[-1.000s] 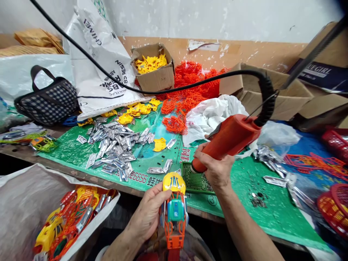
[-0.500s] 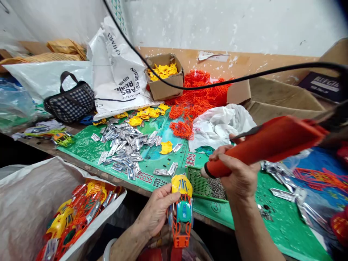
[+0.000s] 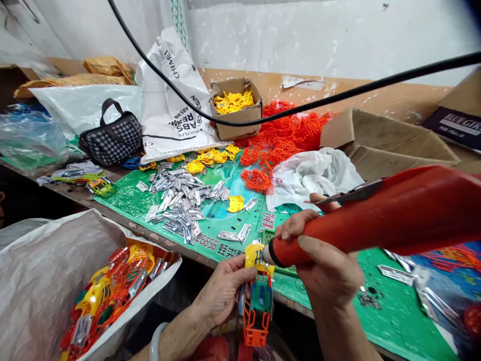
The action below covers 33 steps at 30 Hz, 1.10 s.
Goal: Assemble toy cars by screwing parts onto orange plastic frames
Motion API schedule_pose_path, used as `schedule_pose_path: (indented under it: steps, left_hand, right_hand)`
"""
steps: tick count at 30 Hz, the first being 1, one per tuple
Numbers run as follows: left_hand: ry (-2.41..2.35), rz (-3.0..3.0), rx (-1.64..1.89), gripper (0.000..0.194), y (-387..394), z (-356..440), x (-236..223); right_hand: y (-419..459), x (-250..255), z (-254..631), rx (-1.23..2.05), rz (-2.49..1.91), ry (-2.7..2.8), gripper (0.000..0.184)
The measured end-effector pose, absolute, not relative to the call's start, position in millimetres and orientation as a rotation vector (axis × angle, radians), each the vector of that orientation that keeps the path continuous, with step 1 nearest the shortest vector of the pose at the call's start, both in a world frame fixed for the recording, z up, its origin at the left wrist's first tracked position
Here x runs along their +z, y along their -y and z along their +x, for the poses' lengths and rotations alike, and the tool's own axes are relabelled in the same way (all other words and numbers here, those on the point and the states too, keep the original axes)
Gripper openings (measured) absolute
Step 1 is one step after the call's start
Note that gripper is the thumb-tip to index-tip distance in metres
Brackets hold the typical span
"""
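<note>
My left hand (image 3: 227, 286) is closed on a toy car body (image 3: 258, 301), with a yellow hood, a green middle and an orange cage frame. It is held upright in front of the table edge. In my right hand (image 3: 326, 265) is a red power screwdriver (image 3: 345, 225), its fingers wrapped round the barrel. The pale tip of the screwdriver meets the yellow hood; whether it sits on a screw I cannot see. Just behind, a green tray (image 3: 267, 235) is mostly hidden by the tool and hand.
Silver plastic parts (image 3: 180, 195) are heaped on the green table sheet (image 3: 124, 200). Yellow hoods fill a cardboard box (image 3: 235, 123); orange frames (image 3: 280, 133) pile beside it. A white sack (image 3: 45, 281) at lower left holds car bodies. A black cable (image 3: 165, 80) hangs across the view.
The screwdriver has moved left and down from above the green tray onto the yellow hood. My left hand still holds the toy car body. The view has shifted slightly.
</note>
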<state>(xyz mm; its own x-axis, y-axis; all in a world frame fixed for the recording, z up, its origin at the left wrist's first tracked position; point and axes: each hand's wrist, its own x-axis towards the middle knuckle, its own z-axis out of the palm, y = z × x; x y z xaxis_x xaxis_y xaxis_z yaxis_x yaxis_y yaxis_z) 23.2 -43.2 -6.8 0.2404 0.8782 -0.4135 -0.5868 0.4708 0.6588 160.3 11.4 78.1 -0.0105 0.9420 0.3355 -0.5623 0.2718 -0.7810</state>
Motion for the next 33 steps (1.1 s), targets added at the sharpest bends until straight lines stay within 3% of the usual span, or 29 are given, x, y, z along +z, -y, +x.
schedule_pose_path:
  steps: [12, 33]
  left_hand:
    - [-0.845, 0.394, 1.063, 0.036, 44.2, 23.8, -2.6]
    - [-0.898, 0.411, 1.006, 0.025, 50.0, 21.1, 3.9]
  right_hand:
    - [-12.0, 70.8, 154.8, 1.252, -0.523, 1.015, 0.018]
    - [0.3, 58.5, 150.2, 1.251, -0.601, 1.165, 0.044]
